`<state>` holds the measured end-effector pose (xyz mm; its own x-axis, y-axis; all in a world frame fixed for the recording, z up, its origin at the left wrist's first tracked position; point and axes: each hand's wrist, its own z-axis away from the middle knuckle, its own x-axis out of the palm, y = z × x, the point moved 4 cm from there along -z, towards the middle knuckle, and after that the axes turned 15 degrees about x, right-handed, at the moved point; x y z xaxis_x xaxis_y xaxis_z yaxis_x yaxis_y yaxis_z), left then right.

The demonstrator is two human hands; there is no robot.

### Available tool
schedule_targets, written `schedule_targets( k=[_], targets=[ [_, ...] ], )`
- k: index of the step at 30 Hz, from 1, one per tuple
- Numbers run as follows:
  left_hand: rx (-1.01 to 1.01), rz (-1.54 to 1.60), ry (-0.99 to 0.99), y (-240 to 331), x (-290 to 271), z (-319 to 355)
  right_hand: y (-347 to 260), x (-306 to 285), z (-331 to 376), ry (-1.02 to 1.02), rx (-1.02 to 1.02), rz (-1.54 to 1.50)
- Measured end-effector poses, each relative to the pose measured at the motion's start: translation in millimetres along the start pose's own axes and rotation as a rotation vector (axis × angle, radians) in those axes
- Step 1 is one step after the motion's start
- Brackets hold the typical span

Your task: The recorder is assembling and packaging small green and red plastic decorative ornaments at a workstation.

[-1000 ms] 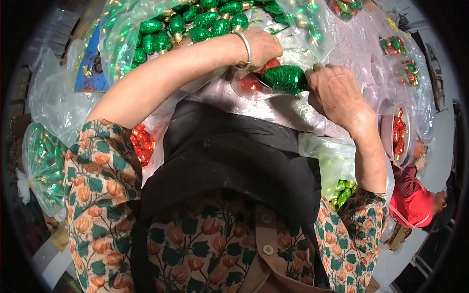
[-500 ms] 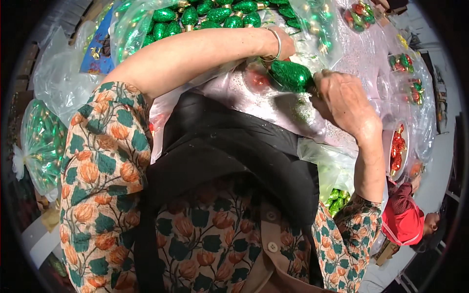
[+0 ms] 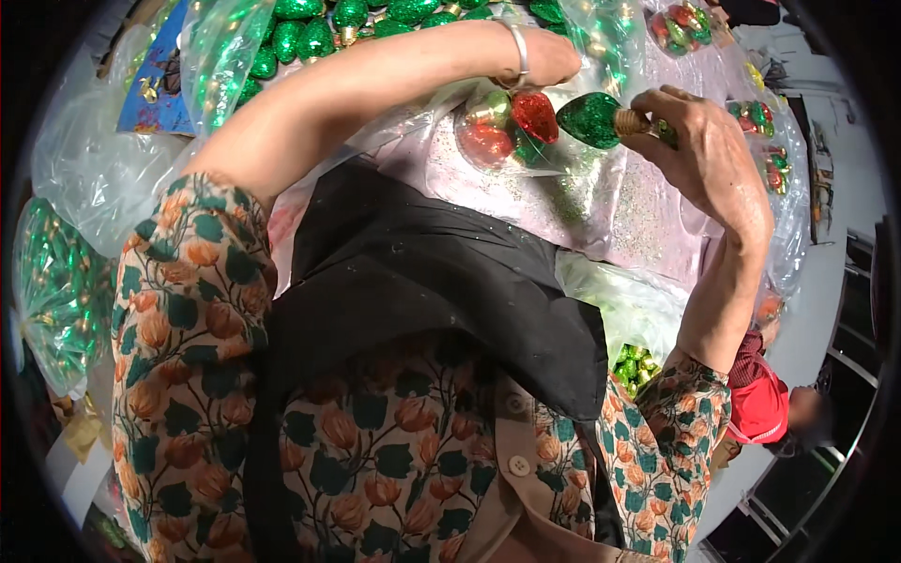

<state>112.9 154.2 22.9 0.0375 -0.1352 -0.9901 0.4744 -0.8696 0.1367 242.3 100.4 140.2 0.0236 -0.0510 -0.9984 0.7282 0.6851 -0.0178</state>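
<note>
My right hand (image 3: 699, 131) is closed around the gold cap of a glittery green bulb-shaped ornament (image 3: 588, 120), whose tip points left. A bit of green and gold shows between its fingers, perhaps a second ornament. Just left of the bulb lies a clear plastic bag (image 3: 474, 145) with red and green bulb ornaments, one bright red ornament (image 3: 535, 116) at its near-right side. My left hand (image 3: 552, 58), with a bangle at the wrist, reaches over just above this bag. Its fingers are hidden from view.
Several green ornaments (image 3: 349, 17) lie in clear plastic at the back. A filled bag (image 3: 685, 28) sits at the far right, with smaller packs (image 3: 753, 119) beyond. Glitter dots the pale table cover (image 3: 638, 202). A person in red (image 3: 758, 403) is at the right.
The green bulb in my right hand has moved slightly right and turned, its gold cap now showing. The red and green ornaments in the bag are now more exposed. The view has shifted slightly.
</note>
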Motion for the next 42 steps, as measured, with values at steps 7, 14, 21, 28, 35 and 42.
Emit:
schedule_targets(
  k=[7, 14, 21, 28, 35, 42],
  targets=[
    [0.054, 0.173, 0.862, 39, 12, 64, -15, 16, -23, -0.188, 0.025, 0.028],
    [-0.013, 0.123, 1.021, 48, 25, 84, -23, 38, -37, -0.259, -0.131, 0.065],
    [-0.018, 0.169, 1.012, 42, 36, 83, -26, 47, -58, -0.486, 0.082, 0.004],
    [-0.007, 0.149, 0.999, 41, 30, 84, -10, 54, -68, -0.372, -0.014, -0.090],
    [0.002, 0.130, 0.966, 37, 33, 76, -14, 25, -73, -0.413, 0.100, 0.116],
    [-0.031, 0.198, 0.980, 35, 31, 73, -37, 45, -59, -0.315, -0.021, 0.242]
  ],
)
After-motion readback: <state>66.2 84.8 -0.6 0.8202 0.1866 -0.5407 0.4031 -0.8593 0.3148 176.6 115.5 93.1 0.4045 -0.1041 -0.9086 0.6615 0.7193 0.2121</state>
